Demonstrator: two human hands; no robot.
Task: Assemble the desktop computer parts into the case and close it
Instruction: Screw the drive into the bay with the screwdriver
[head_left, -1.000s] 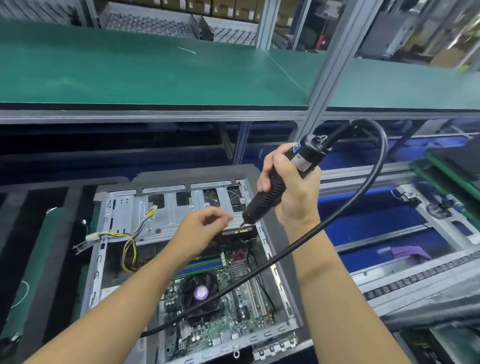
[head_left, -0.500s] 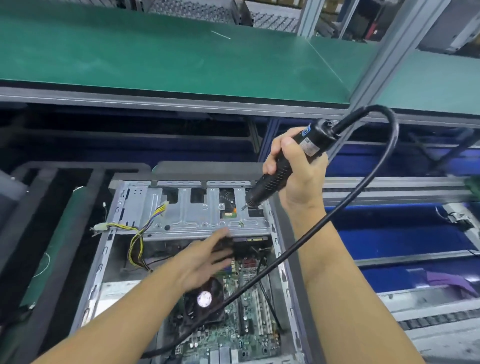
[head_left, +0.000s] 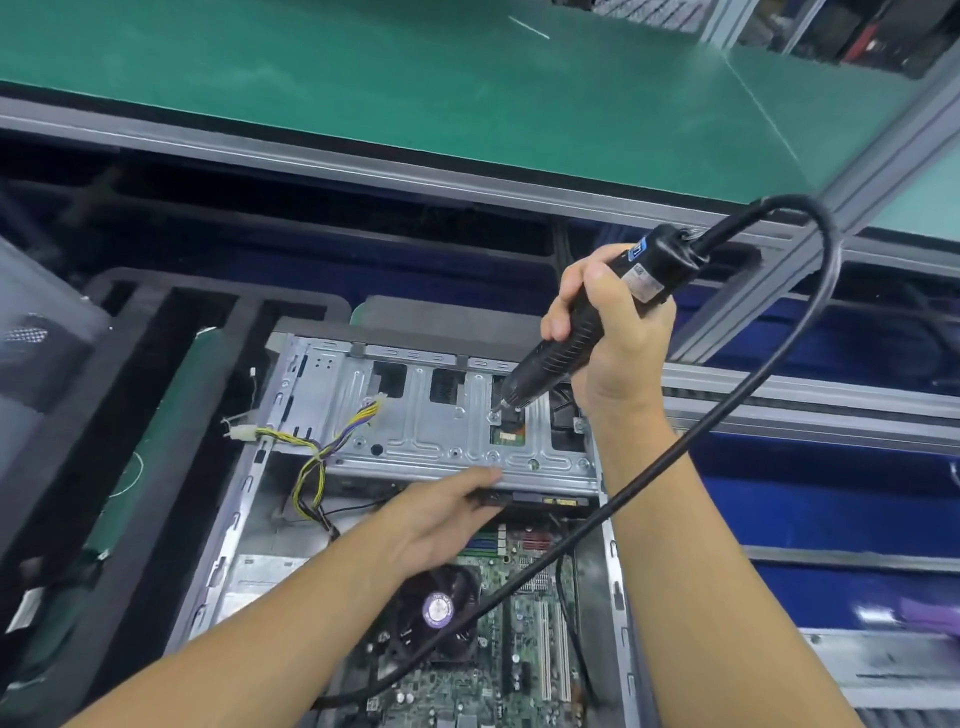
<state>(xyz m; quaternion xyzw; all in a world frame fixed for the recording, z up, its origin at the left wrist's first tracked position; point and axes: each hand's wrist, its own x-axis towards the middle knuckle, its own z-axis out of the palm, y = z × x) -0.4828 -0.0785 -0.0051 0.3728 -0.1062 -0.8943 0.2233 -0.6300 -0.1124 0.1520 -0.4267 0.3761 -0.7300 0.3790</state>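
Note:
An open grey computer case (head_left: 228, 525) lies flat before me, with its green motherboard (head_left: 524, 670) and round black CPU fan (head_left: 439, 610) showing. A silver drive cage (head_left: 431, 431) spans the far end. My right hand (head_left: 618, 353) grips a black electric screwdriver (head_left: 571, 338), whose tip touches a screw on the cage's right part. My left hand (head_left: 441, 514) lies with straight fingers against the cage's near edge, on a black drive (head_left: 535, 500) under it. Yellow and black wires (head_left: 317, 452) hang from the cage's left side.
The screwdriver's thick black cable (head_left: 769, 384) loops right and back across the motherboard under my arms. A green shelf (head_left: 363, 88) on a grey frame runs overhead beyond the case. Black foam trays (head_left: 156, 364) lie to the left, blue conveyor bays (head_left: 810, 499) to the right.
My left hand dropped from near the screwdriver tip to the cage's near edge and straightened. The screwdriver tip came down onto the cage. The view shifted closer to the case.

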